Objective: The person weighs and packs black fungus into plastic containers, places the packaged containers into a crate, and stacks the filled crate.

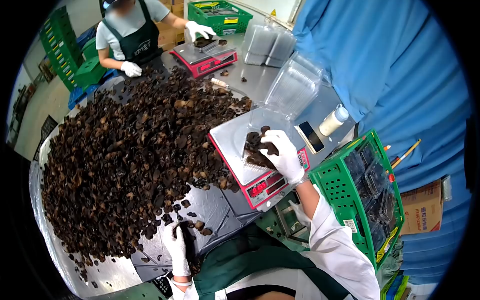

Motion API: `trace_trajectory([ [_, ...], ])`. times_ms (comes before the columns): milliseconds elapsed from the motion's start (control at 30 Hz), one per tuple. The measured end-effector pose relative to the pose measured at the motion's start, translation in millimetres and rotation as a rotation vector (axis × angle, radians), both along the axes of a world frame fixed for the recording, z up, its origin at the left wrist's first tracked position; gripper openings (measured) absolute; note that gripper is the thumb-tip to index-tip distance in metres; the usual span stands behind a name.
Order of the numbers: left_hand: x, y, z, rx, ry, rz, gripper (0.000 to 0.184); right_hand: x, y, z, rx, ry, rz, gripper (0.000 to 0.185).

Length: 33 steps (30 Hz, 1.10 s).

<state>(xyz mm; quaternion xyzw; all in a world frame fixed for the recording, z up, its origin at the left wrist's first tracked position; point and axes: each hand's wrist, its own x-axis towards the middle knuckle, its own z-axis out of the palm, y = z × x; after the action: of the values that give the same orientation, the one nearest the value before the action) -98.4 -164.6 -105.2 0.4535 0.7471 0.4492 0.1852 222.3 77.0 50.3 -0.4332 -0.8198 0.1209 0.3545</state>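
My right hand (285,156), in a white glove, is over a clear plastic tray (252,167) on a red-framed digital scale (227,137). Its thumb and fingers close around dark brown wood ear mushrooms (254,142), part of the batch in the tray. The scale's red display is lit. My left hand (175,249), also gloved, rests low at the near edge of the large wood ear pile (130,165). Its fingers are curled together beside a few loose dark pieces; what they hold, if anything, is hidden.
Stacked clear trays (295,85) and a phone (311,137) lie beyond the scale, near a white bottle (333,120). On the right, a green crate (332,192) holds filled packs. Across the table (247,82), a gloved co-worker (132,35) reaches over a second red scale (204,60).
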Motion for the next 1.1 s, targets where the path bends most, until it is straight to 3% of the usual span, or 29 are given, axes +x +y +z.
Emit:
trace_trajectory([
  [33,4,6,1,0.008,0.005,-0.008,0.014,9,5,4,0.001,-0.100,-0.046,0.045],
  [100,15,17,4,-0.038,-0.043,-0.038,0.013,26,10,-11,-0.074,-0.235,0.102,0.071],
  [167,26,28,7,-0.004,-0.017,-0.060,0.013,31,10,-3,-0.083,-0.191,0.173,0.072],
  [267,34,37,3,-0.067,0.040,-0.065,0.022,65,6,15,-0.069,-0.066,-0.049,0.051],
  [300,41,44,15,-0.004,0.205,-0.072,0.028,82,8,16,-0.050,-0.029,-0.119,0.045],
  [333,47,51,24,0.061,0.370,-0.079,0.034,102,13,7,-0.143,0.146,-0.170,0.040],
  [367,49,60,30,0.059,0.335,-0.109,0.044,110,19,5,-0.236,0.322,-0.219,0.035],
  [500,80,117,63,0.218,0.268,-0.184,0.034,124,43,-20,-0.642,0.913,-0.269,0.040],
  [567,100,149,76,0.215,0.293,-0.263,0.033,127,65,-50,-0.848,1.059,-0.203,0.045],
  [633,128,177,98,0.076,0.039,-0.302,0.033,125,80,-70,-0.920,1.169,-0.176,0.047],
  [700,134,201,67,0.054,-0.125,-0.411,0.035,111,76,-59,-0.873,1.188,-0.124,0.047],
  [767,145,210,76,-0.131,-0.773,-0.421,0.036,94,51,-17,-0.600,0.960,-0.127,0.046],
  [833,152,207,93,-0.152,-0.807,-0.383,0.034,99,29,-5,-0.410,0.721,0.067,0.038],
  [900,148,201,90,-0.152,-0.785,-0.378,0.033,103,7,-25,-0.253,0.214,-0.089,0.039],
  [967,150,191,96,-0.175,-0.875,-0.333,0.031,94,-14,-21,-0.056,0.080,-0.231,0.036],
  [1033,151,184,82,-0.131,-0.895,-0.359,0.031,102,-24,-34,-0.127,0.105,-0.310,0.032],
  [1100,156,175,90,-0.119,-1.013,-0.413,0.024,120,-26,-51,-0.676,0.098,-0.138,0.028],
])
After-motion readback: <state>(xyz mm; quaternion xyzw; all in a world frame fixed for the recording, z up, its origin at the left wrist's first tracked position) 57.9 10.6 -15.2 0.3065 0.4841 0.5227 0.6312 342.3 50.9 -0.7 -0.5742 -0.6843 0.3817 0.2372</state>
